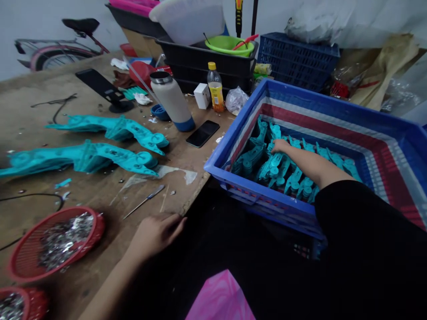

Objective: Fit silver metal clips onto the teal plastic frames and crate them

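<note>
My right hand (281, 146) reaches into the blue crate (267, 192), its fingers closed on a teal plastic part (274, 165); the fingertips are partly hidden. Several similar teal parts stand packed in rows around it. On the table's front edge rests my left hand (159, 233), holding nothing, its fingers loosely apart. A thin screwdriver (145, 201) lies just beyond it. Two long rows of teal parts, a nearer one (80, 158) and a farther one (113, 127), stretch across the left of the table.
Red baskets, one large (16, 262), hold small shiny metal pieces at lower left. Behind stand a phone (203, 133), a flask (173, 102), a drink bottle (216, 91), a phone stand (120, 106) and black bins (207, 62). A striped woven sheet (376, 146) lines the crate.
</note>
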`<action>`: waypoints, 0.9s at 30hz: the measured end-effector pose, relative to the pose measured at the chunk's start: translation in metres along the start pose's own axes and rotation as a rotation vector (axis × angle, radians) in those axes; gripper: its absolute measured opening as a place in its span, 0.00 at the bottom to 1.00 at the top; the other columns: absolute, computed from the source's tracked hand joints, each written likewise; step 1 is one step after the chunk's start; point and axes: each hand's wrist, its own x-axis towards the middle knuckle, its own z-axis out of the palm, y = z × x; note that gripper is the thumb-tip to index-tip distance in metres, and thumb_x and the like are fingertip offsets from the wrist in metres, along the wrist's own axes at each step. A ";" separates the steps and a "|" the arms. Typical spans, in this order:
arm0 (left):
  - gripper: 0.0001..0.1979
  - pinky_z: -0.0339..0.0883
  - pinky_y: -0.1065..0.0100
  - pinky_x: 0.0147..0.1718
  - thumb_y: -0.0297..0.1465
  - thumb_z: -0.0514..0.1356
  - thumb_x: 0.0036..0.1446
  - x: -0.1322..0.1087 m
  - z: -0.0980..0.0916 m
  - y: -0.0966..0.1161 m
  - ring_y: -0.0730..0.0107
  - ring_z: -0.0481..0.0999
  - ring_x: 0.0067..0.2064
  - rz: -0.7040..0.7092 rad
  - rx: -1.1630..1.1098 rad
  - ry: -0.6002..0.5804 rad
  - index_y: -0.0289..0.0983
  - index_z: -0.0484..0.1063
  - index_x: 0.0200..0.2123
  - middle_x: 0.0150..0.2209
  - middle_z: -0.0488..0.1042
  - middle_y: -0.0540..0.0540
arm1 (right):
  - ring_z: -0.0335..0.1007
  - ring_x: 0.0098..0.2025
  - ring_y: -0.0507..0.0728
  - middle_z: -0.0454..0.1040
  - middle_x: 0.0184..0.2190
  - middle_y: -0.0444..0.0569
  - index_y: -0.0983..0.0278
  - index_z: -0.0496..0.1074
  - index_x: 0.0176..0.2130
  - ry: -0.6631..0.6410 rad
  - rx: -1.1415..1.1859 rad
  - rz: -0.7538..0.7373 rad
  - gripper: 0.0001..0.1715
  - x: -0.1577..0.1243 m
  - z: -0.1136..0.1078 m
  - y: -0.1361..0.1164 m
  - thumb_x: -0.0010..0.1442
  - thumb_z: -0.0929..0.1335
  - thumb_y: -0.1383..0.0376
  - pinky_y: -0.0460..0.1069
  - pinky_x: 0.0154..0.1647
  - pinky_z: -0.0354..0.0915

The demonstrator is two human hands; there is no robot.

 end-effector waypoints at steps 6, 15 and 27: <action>0.22 0.57 0.65 0.32 0.40 0.56 0.79 0.001 0.004 0.000 0.70 0.72 0.28 0.033 -0.009 0.082 0.39 0.75 0.30 0.26 0.73 0.49 | 0.77 0.68 0.69 0.78 0.68 0.59 0.58 0.74 0.74 0.031 -0.006 0.038 0.57 0.010 0.013 -0.010 0.51 0.88 0.54 0.52 0.59 0.75; 0.24 0.58 0.64 0.31 0.41 0.55 0.80 0.004 0.000 0.003 0.69 0.73 0.27 0.059 -0.008 0.104 0.40 0.75 0.30 0.26 0.74 0.48 | 0.76 0.70 0.74 0.79 0.68 0.59 0.57 0.75 0.73 0.039 0.016 0.037 0.57 0.019 0.023 -0.007 0.50 0.88 0.56 0.60 0.65 0.76; 0.23 0.53 0.63 0.31 0.41 0.55 0.80 0.006 0.005 0.008 0.67 0.74 0.29 0.041 0.022 0.087 0.40 0.76 0.31 0.28 0.77 0.46 | 0.71 0.74 0.79 0.62 0.79 0.73 0.64 0.51 0.85 -0.083 0.159 -0.004 0.89 0.024 -0.038 0.024 0.41 0.91 0.51 0.69 0.72 0.73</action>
